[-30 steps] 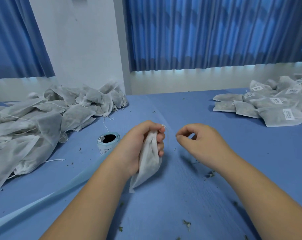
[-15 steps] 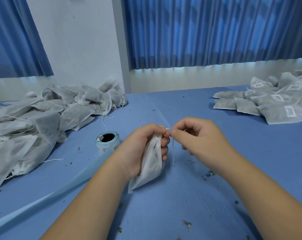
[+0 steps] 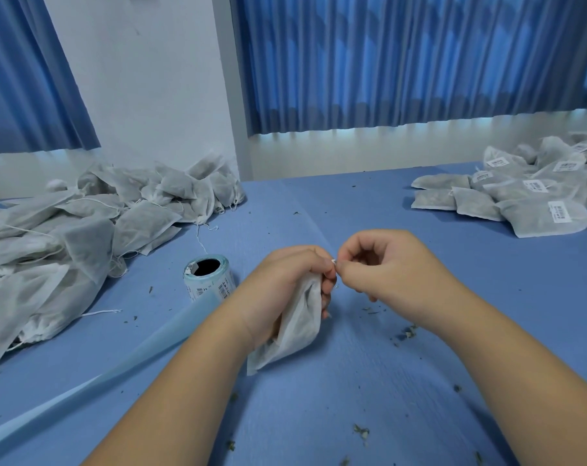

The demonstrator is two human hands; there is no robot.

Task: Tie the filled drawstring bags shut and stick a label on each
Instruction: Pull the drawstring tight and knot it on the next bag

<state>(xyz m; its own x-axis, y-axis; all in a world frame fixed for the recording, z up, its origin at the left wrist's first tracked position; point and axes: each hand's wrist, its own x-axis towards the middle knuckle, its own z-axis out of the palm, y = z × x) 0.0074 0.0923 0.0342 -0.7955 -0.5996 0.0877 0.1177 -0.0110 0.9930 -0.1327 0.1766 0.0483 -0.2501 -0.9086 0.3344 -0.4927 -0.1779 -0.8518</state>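
Bag (image 3: pixel 300 326), full, in left hand (image 3: pixel 283 284); drawstring (image 3: pixel 333 261) in right hand (image 3: pixel 396 277)

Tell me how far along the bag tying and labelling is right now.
Done: a pile of labelled bags lies far right. In hand: the left hand grips one bag while the right hand pinches at its neck; no label shows on it. Left: the bigger unlabelled heap on the left, label roll beside it.

I see bare desk (image 3: pixel 352 213) down the middle to the far edge. The untied bag heap (image 3: pixel 67 237) blocks the left edge. The label roll (image 3: pixel 208 277) and its trailing strip (image 3: pixel 134 351) lie beside the heap. Labelled bags (image 3: pixel 527 203) crowd the far right corner.
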